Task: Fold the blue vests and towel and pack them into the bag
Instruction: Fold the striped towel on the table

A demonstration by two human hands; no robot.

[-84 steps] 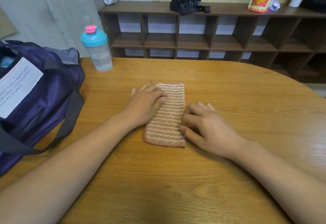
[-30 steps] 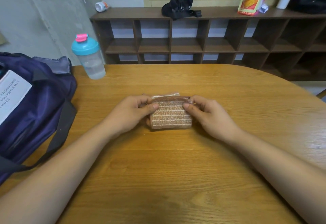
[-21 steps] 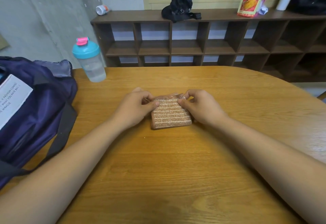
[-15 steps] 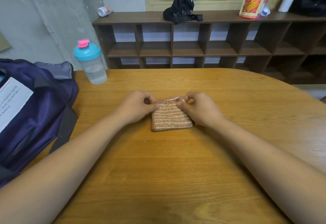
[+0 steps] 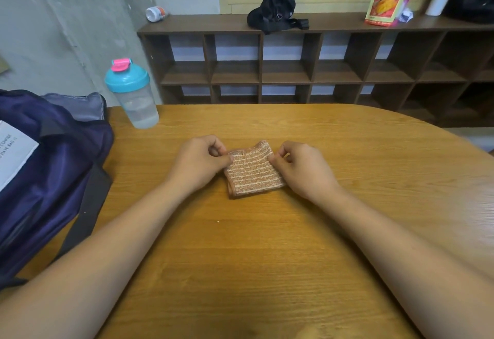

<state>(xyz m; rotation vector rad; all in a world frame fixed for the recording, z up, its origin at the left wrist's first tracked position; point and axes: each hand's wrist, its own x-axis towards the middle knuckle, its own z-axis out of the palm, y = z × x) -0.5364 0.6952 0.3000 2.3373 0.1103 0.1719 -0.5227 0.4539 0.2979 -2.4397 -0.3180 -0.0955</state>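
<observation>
A wooden table point(image 5: 267, 258) fills the view, with a brown cubby shelf point(image 5: 286, 76) behind it. A navy bag point(image 5: 53, 178) sits on the table's left edge, and a teal-lidded shaker bottle point(image 5: 133, 95) stands just beyond it. The folded striped towel point(image 5: 252, 175) lies mid-table. The left hand point(image 5: 197, 162) and right hand point(image 5: 302, 170) pinch its far corners with curled fingers.

A wooden table point(image 5: 267, 272) with a rounded far edge is seen, its grain running from left to right. A small folded towel point(image 5: 252, 173), brown with pale stripes, is laid near the middle of it. A dark blue bag point(image 5: 48, 178) with a white label is set on the left part, its grey strap point(image 5: 83, 221) trailed over the wood. A clear bottle point(image 5: 133, 95) with a teal lid is stood upright by the far edge, just beyond the bag
</observation>
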